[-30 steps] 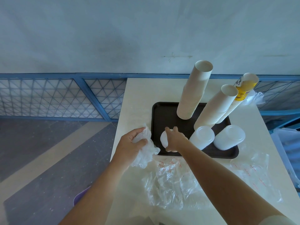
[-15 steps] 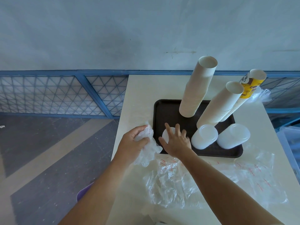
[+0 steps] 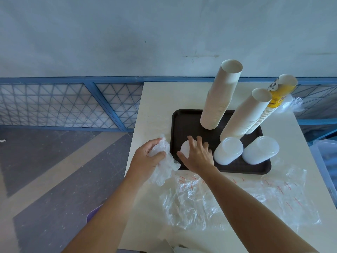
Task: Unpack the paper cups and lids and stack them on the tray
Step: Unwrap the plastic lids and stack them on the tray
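Note:
A black tray (image 3: pixel 184 123) lies on the cream table. On it stand two tall stacks of white paper cups (image 3: pixel 219 99) (image 3: pixel 245 115) and a yellow-printed cup stack (image 3: pixel 273 101) at the back right. Two stacks of white lids (image 3: pixel 228 153) (image 3: pixel 260 149) sit at the tray's front. A third, low stack of lids (image 3: pixel 185 149) rests at the tray's front left, and my right hand (image 3: pixel 197 156) hovers over it with fingers spread. My left hand (image 3: pixel 146 158) grips a crumpled clear plastic wrapper (image 3: pixel 165 167) just left of the tray.
Empty clear plastic bags (image 3: pixel 193 201) (image 3: pixel 284 190) with red print lie on the table in front of the tray. More crumpled plastic (image 3: pixel 291 105) sits at the back right. A blue railing (image 3: pixel 102 101) runs behind; a clear bin (image 3: pixel 326 161) stands at right.
My right hand let go of the low lid stack on the tray and opened, fingers now spread above it. My left hand kept holding the wrapper.

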